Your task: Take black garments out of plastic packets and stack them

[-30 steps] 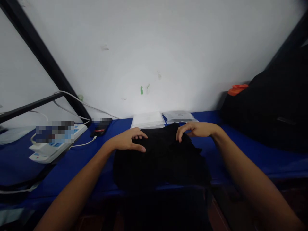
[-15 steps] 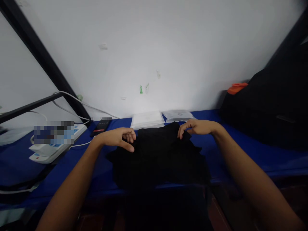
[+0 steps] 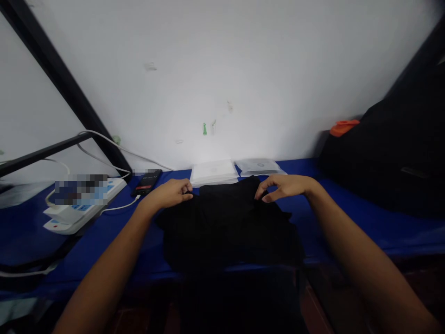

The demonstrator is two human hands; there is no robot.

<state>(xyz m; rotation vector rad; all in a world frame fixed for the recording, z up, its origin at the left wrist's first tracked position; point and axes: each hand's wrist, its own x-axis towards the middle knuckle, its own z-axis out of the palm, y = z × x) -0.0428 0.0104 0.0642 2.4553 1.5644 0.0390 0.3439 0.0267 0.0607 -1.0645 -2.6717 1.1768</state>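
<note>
A folded black garment [image 3: 229, 227] lies on the blue tabletop in front of me; its dark folds hide what kind it is. My left hand [image 3: 172, 192] is at its upper left corner, thumb and fingers drawn together on the cloth's edge. On the opposite side, my right hand [image 3: 283, 186] reaches in from the right. Its thumb and forefinger pinch the fabric near the upper right edge.
Behind the garment lie a white packet [image 3: 213, 171] and a clear plastic packet [image 3: 260, 165]. At left are a phone [image 3: 148, 182] on a charging cable and a white power strip [image 3: 74, 222]. A large black bag [image 3: 382, 157] fills the right side, near an orange item [image 3: 343, 127].
My left hand has moved slightly up, and its spread fingers have closed at the garment's corner. The right thumb has come down toward the cloth beside the forefinger.
</note>
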